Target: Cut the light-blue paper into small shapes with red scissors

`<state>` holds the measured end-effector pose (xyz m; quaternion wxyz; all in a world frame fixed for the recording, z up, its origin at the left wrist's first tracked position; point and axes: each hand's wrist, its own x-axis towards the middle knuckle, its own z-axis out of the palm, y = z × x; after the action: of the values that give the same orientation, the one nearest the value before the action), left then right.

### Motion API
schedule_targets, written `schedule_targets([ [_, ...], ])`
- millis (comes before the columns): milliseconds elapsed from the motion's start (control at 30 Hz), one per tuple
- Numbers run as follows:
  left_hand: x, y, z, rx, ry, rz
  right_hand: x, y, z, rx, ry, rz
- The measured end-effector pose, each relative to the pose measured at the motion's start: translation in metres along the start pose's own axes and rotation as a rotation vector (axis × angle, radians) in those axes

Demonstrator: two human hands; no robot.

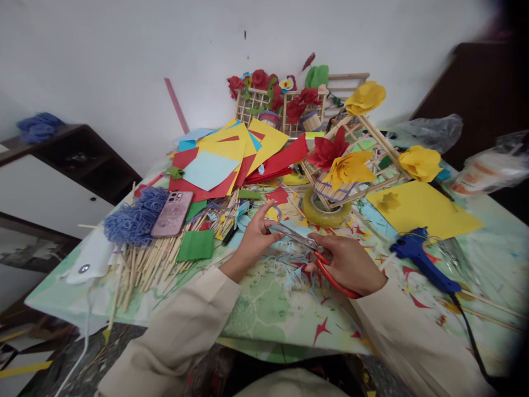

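While the right hand (pixel 351 264) grasps a pair of scissors (pixel 298 237) by the red handles, blades pointing toward the left hand (pixel 257 232), the left thumb and fingers sit at the blade tips (whether they pinch a scrap, one cannot tell). Scissors: above the middle of the table (pixel 264 314), between both hands. Beneath: pale blue paper scraps (pixel 301 275), with red and yellow bits scattered around. Beyond the hands: one roll of yellowish tape (pixel 326 219), lying flat, just beside a stick frame (pixel 378 135) bearing a red flower (pixel 329 149) and yellow flowers (pixel 349 170). To the right: one blue glue gun (pixel 425 263), near a yellow sheet (pixel 425 209). To the left: one green paper piece (pixel 196 245) beside a heap of thin sticks (pixel 152 270); one pink phone (pixel 172 214), beside a bundle of purple yarn (pixel 134 220).
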<state>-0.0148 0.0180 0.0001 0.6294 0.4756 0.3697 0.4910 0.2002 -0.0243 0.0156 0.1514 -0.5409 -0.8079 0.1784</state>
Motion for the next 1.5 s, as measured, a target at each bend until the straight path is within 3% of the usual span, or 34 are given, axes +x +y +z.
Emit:
schedule_targets([
  [533, -0.001, 0.003, 0.000, -0.004, -0.009, -0.025, -0.002, -0.001, -0.001, -0.040, -0.011, 0.034],
  [1067, 0.001, 0.003, -0.003, -0.003, 0.071, 0.007, -0.003, -0.002, -0.002, -0.061, 0.003, 0.039],
  [1333, 0.003, 0.005, -0.007, 0.083, 0.019, -0.002, -0.004, 0.004, 0.000, -0.072, 0.027, 0.014],
  [1500, 0.003, 0.005, -0.009, 0.106, -0.102, -0.037, -0.003, 0.006, 0.000, -0.099, 0.024, -0.029],
])
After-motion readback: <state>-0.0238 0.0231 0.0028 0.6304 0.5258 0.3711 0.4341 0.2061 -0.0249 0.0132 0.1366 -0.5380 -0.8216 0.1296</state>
